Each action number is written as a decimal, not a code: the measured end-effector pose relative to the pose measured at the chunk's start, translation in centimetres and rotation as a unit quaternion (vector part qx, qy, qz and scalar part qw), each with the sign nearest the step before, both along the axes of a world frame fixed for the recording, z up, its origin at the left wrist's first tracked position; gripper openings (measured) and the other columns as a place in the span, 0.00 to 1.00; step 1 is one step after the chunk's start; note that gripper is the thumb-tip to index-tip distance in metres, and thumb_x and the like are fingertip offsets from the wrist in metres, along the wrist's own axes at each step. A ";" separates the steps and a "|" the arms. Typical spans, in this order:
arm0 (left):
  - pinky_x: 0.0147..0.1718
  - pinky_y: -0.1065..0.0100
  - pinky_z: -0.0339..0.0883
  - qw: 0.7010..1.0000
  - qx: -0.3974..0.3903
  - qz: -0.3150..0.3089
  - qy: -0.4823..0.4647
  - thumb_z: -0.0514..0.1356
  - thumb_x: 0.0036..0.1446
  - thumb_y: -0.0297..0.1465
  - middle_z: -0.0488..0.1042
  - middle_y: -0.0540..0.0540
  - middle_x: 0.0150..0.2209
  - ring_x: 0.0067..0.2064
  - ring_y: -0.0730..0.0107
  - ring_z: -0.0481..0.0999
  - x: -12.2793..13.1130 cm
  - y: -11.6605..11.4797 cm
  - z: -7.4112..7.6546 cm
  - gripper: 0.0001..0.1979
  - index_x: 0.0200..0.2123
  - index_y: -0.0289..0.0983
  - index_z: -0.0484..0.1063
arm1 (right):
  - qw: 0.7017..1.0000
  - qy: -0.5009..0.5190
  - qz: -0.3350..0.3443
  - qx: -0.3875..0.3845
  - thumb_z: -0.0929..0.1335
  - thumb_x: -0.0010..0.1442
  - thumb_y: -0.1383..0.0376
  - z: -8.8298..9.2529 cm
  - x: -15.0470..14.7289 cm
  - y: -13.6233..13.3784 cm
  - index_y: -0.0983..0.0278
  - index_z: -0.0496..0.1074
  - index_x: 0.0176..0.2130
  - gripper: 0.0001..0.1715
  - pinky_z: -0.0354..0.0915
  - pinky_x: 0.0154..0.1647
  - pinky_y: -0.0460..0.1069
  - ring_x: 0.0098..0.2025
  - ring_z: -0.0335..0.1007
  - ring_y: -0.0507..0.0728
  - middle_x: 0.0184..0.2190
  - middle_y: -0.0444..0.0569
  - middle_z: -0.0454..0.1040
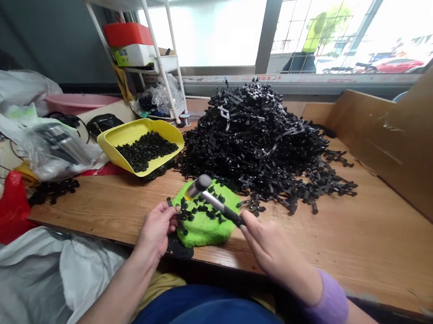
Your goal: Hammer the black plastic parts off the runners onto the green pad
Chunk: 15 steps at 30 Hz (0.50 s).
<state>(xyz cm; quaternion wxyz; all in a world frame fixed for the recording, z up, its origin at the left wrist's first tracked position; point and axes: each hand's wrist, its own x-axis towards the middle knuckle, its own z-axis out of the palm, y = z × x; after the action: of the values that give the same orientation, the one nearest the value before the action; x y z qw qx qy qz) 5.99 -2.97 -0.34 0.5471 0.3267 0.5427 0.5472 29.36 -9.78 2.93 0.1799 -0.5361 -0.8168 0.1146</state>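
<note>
My right hand (pixel 260 238) is wrapped round the black handle of a small hammer (pixel 214 201). The hammer's head is over a bright green cloth (pixel 208 236) lying on the table near its front edge. Several small black plastic parts (pixel 195 210) are scattered on the cloth. At the cloth's left edge, my left hand (pixel 157 228) pinches a black plastic piece (pixel 182 221), whose exact kind is too small to make out. The fingertips of that hand are close to the hammer head but apart from it.
A large heap of black plastic parts (pixel 258 135) stands at the back of the wooden table (pixel 348 237). Left of it is a yellow scoop-shaped tray (pixel 124 160) with small black pieces. A white shelf rack (pixel 164 66), a pink basin (pixel 79 101) and a cardboard panel (pixel 407 146) surround the table.
</note>
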 end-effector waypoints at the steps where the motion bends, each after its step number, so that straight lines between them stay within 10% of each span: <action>1: 0.13 0.81 0.46 1.000 0.004 0.001 0.002 0.64 0.37 0.29 0.62 0.58 0.16 0.16 0.85 0.58 0.0 0.0 0.0 0.14 0.22 0.36 0.59 | 1.000 -0.020 0.003 -0.004 0.54 0.66 0.65 0.1 0.0 0.1 0.63 0.57 0.31 0.12 0.47 0.23 0.47 0.21 0.58 0.53 0.22 0.46 0.64; 15: 0.12 0.81 0.48 0.999 0.012 -0.036 -0.005 0.66 0.39 0.30 0.67 0.55 0.19 0.17 0.85 0.61 -1.0 -0.3 -0.4 0.12 0.27 0.32 0.67 | 0.999 0.033 -0.014 -0.018 0.55 0.66 0.64 -1.0 0.5 0.4 0.63 0.59 0.31 0.11 0.51 0.26 0.47 0.25 0.61 0.54 0.25 0.46 0.66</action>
<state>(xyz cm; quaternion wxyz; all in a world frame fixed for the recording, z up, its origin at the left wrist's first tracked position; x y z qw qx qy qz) 5.02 -3.26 -0.76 0.5655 0.3498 0.5213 0.5349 29.88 -9.39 1.97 0.1983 -0.5469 -0.8004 0.1446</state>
